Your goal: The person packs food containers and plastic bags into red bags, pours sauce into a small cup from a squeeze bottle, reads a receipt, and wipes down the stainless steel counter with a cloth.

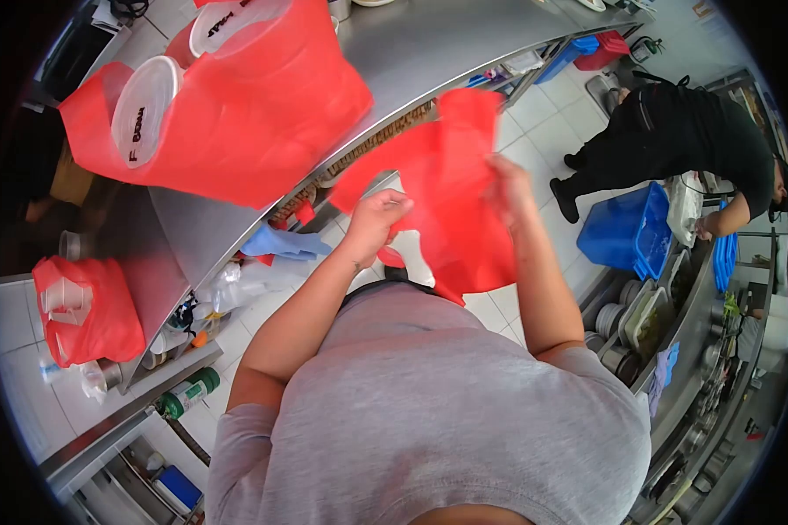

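Observation:
A loose red bag (455, 197) hangs between my hands in front of my waist, partly blurred. My left hand (378, 219) is closed on its left edge, fingertips pinched together. My right hand (510, 191) grips the bag's right side near the top and is smeared by motion. On the steel counter at the upper left stands a full red bag (245, 122). Inside its opening are round containers with white lids, one lid (147, 109) bearing black writing and another (228, 26) behind it.
A smaller red bag (92, 306) with cups sits at the far left. The steel counter (411, 44) runs diagonally. A person in black (692, 131) bends at the right, near a blue bin (626, 229). Shelves with dishes line the right side.

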### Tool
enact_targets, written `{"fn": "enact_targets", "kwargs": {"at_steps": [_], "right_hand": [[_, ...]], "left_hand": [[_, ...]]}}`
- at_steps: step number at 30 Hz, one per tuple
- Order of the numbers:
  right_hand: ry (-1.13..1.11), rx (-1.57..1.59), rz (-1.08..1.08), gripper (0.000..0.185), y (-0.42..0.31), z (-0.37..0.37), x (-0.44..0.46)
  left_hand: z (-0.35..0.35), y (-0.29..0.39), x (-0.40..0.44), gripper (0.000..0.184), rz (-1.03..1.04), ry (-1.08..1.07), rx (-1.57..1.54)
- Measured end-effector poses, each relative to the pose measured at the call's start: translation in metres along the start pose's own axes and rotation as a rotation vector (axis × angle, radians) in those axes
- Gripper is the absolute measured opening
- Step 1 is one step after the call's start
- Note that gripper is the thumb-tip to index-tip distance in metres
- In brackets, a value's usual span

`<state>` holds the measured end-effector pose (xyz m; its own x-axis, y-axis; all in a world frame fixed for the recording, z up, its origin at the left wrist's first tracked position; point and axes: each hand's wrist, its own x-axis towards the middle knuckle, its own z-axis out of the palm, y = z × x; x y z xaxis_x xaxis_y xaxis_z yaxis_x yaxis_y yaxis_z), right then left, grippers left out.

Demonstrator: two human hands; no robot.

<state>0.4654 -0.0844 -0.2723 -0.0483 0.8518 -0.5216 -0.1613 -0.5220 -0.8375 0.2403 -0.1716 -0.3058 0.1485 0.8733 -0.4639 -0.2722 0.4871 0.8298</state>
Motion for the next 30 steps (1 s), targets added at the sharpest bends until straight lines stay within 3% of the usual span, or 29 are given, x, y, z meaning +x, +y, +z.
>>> {"fn": "enact_targets", "kwargs": {"at_steps": [1,2,3,5,7,8,11,15,20,23,24,26,27,28,29,30], "right_hand": [[0.122,-0.238,-0.219,0.027,0.006,-0.024,0.017],[0.355,-0.729,-0.435,0.024,-0.003,-0.035,0.016],[0.543,-0.920,-0.564,0.022,-0.016,-0.028,-0.008],[0.789,-1.187,-1.374,0.024,-0.030,-0.020,-0.023],[0.282,-0.794,-0.951,0.028,-0.022,0.014,-0.057],[0.091,-0.827,-0.756,0.028,-0.012,0.025,-0.063],[-0.363,-0.726,-0.275,0.027,0.018,0.040,-0.062],[-0.383,-0.556,-0.326,0.019,0.046,0.048,-0.070],[-0.392,-0.194,-0.287,0.011,0.056,0.051,-0.067],[-0.383,-0.101,-0.326,0.008,0.070,0.047,-0.046],[-0.419,-0.084,-0.289,0.010,0.072,0.046,-0.043],[-0.331,-0.480,-0.489,0.022,0.119,0.030,0.006],[-0.453,-0.764,-0.361,0.031,0.195,-0.010,0.023],[-0.610,-1.060,-0.268,0.042,0.270,-0.049,0.039],[-0.863,-1.220,0.029,0.051,0.275,-0.067,0.032],[-0.582,-0.973,0.185,0.048,0.300,-0.079,0.024]], "left_hand": [[-0.003,0.004,-0.003,0.013,0.008,0.074,-0.014],[-0.007,0.004,-0.004,0.013,0.019,0.125,-0.027],[-0.006,0.006,-0.005,0.012,0.051,0.164,0.008],[0.002,0.009,-0.009,0.011,0.107,0.239,0.075],[0.011,0.003,-0.008,0.011,0.160,0.192,0.072],[0.014,0.000,-0.008,0.011,0.185,0.163,0.075],[0.022,0.015,-0.019,0.012,-0.043,0.151,-0.070],[0.026,0.009,-0.021,0.009,-0.050,0.176,-0.383],[0.010,0.008,-0.018,0.017,-0.026,-0.018,-0.319],[0.011,-0.001,-0.012,0.023,0.093,-0.089,-0.181],[0.004,-0.007,-0.004,0.026,0.059,-0.074,-0.116],[-0.035,-0.049,0.029,0.032,-0.031,-0.045,0.007],[-0.070,-0.087,0.044,0.037,-0.155,-0.044,0.395],[-0.118,-0.151,0.039,0.041,-0.201,-0.145,1.101],[-0.155,-0.198,0.033,0.046,-0.139,-0.219,1.430],[-0.179,-0.223,0.014,0.050,-0.094,-0.148,1.457]]}}
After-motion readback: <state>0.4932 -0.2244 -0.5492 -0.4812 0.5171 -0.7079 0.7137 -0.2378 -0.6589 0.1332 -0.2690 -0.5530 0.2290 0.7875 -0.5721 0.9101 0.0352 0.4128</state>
